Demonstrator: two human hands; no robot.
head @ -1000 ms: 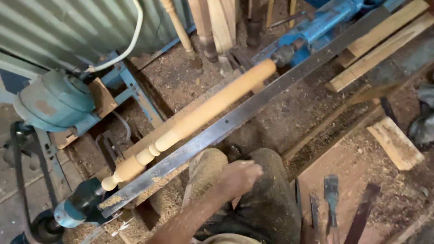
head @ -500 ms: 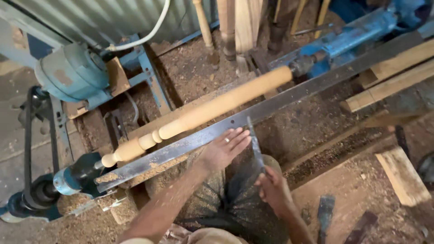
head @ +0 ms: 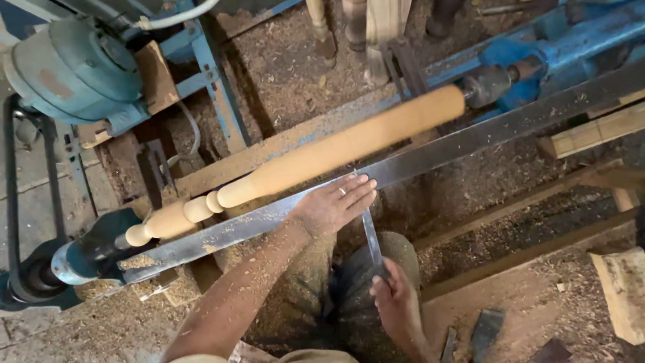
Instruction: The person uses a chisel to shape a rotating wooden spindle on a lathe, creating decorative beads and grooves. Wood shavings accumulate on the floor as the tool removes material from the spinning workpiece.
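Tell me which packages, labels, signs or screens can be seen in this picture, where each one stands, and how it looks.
None in view: no package, label, sign or screen.
Only a wood lathe with a pale spindle, a blue-green motor at top left, a chisel under the left hand and held by the right hand, and sawdust.

1. The wooden spindle (head: pixel 336 151) is pale and long, mounted on the lathe and lying diagonally, its right end higher in the view. Most of it is a smooth cylinder; near its left end it narrows into rounded beads and a small knob.
2. The chisel (head: pixel 371 238) is a narrow grey metal blade, pointing up toward the wooden spindle, its tip at the spindle's lower edge.
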